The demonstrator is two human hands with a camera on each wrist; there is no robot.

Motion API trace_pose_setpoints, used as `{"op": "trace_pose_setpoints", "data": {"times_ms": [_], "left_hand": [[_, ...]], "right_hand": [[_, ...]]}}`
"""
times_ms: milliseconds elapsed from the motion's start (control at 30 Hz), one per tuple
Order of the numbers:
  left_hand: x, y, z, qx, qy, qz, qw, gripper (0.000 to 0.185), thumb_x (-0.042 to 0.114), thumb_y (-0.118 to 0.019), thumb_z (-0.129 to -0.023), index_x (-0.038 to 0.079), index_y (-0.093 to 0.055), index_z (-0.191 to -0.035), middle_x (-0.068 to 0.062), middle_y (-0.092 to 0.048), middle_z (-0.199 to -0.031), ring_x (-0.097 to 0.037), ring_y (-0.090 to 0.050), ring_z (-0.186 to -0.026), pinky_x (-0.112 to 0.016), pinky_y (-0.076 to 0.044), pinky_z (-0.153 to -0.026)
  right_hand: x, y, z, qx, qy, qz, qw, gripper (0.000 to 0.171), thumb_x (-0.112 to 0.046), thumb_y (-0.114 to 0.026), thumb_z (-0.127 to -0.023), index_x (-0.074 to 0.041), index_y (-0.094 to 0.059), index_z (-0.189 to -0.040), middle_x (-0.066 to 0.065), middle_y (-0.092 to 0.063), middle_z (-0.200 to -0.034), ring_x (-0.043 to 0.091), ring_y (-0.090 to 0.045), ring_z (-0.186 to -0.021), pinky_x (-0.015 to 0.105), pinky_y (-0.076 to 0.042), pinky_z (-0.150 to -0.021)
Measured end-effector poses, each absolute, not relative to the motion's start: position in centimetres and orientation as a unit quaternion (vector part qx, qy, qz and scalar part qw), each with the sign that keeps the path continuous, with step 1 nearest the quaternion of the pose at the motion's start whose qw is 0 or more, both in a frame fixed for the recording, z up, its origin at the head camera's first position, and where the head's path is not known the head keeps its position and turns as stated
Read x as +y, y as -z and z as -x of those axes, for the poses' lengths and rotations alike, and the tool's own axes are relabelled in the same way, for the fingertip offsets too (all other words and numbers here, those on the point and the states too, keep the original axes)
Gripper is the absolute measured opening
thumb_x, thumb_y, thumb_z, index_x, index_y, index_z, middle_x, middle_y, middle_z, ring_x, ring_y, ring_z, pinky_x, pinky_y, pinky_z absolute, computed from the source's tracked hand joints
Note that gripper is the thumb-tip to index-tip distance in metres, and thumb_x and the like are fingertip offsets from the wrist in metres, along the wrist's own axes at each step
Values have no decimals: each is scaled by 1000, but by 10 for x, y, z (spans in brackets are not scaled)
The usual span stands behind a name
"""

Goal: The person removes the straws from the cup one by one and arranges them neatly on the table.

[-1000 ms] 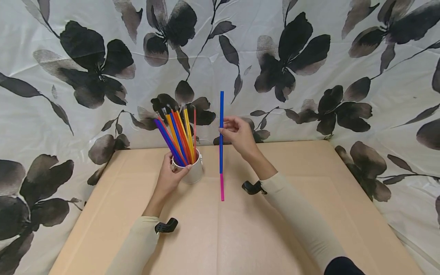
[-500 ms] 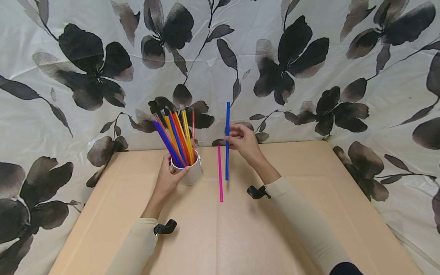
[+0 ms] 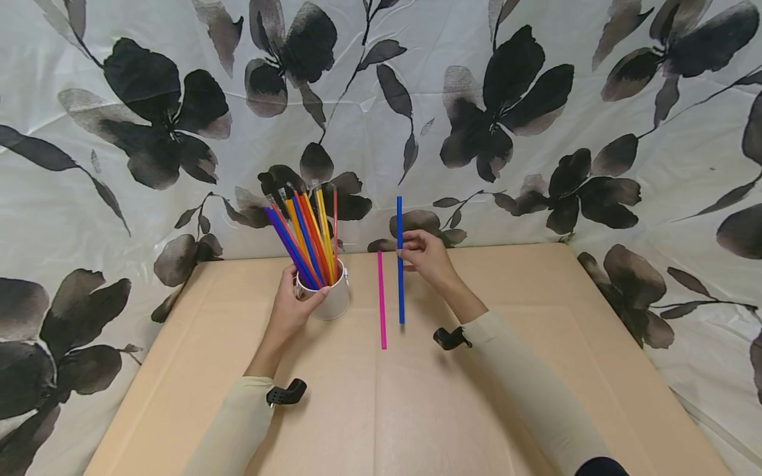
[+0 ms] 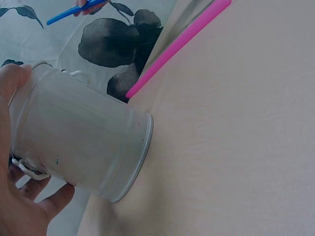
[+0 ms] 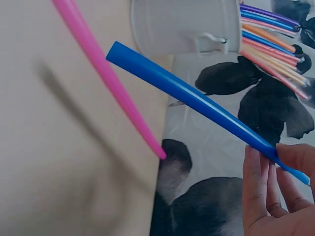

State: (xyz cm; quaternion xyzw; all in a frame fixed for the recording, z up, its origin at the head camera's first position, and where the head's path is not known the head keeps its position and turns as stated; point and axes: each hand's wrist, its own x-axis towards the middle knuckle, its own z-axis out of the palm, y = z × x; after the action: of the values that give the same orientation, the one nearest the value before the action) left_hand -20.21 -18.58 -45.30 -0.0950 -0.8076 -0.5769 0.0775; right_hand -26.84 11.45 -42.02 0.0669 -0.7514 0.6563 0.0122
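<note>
Right hand [image 3: 424, 256] pinches a blue straw [image 3: 400, 264] between thumb and fingertips [image 5: 258, 172], the grip taken about midway along its length; the straw stands near upright above the tabletop [image 3: 476, 410], lower end close to the surface, upper end up against the floral backdrop [image 3: 536, 99]. Wrist view shows the straw slightly bowed, its free end not touching the tabletop there. Just to the left of it a pink straw [image 3: 381, 299] lies flat on the tabletop, running away from the person, close beside the blue one and apart from it. Left hand [image 3: 293, 305] wraps the near side of a white metal cup [image 3: 333, 297], thumb on one side and fingers [image 4: 44, 206] curled round the other; the cup stands on the tabletop near its far edge, just left of the pink straw. The cup holds a bundle of coloured straws [image 3: 303, 231], purple, blue, orange, red and yellow, fanned and leaning leftward. A small wire handle loop shows on the cup wall in both wrist views. Both forearms wear cream sleeves [image 3: 524, 390], each with a black clip-like mount [image 3: 287, 393] at the wrist.
</note>
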Motion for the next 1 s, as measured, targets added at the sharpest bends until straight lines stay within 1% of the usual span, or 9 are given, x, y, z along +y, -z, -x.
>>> {"op": "trace_pose_setpoints", "data": {"times_ms": [100,200,367,533,867,1000], "left_hand": [[-188,452,201,-806,579,95,74,83,17,-76,-91,3,-25,-154,-23,-37,-151,-39,-36,-140,-66,-28,-116],[-191,452,200,-804,582,96,71,82,17,-77,-91,3,-26,-154,-23,-38,-150,-39,-36,-140,-65,-29,-117],[-195,451,197,-804,582,98,69,82,17,-77,-91,2,-26,-154,-24,-39,-149,-39,-37,-139,-64,-29,-117],[-198,451,195,-803,583,103,66,83,16,-77,-91,2,-26,-154,-24,-38,-150,-39,-36,-140,-65,-29,-117],[-205,449,192,-798,590,111,57,81,17,-77,-91,2,-27,-154,-23,-38,-150,-38,-38,-139,-63,-30,-117],[-207,448,191,-797,591,115,52,82,17,-77,-91,3,-27,-154,-23,-38,-150,-39,-37,-140,-63,-31,-116]], "right_hand": [[114,426,267,-750,-659,-57,6,35,-2,-68,-95,0,-59,-130,17,-64,-106,30,-69,-98,54,-58,-88],[113,432,267,-750,-660,-48,5,35,-1,-67,-95,1,-59,-129,16,-63,-104,29,-69,-96,59,-56,-90],[111,443,265,-763,-646,-28,1,34,0,-68,-95,0,-61,-128,16,-64,-104,26,-69,-93,57,-56,-90],[108,451,262,-771,-636,-10,-5,35,-2,-69,-94,0,-60,-129,19,-65,-108,30,-71,-94,54,-58,-88],[103,464,260,-789,-613,28,-25,38,-3,-71,-94,-1,-60,-130,17,-64,-105,26,-71,-83,48,-60,-84],[100,471,261,-806,-589,46,-40,38,-3,-71,-94,-1,-60,-130,16,-66,-104,27,-70,-83,43,-62,-80]]}}
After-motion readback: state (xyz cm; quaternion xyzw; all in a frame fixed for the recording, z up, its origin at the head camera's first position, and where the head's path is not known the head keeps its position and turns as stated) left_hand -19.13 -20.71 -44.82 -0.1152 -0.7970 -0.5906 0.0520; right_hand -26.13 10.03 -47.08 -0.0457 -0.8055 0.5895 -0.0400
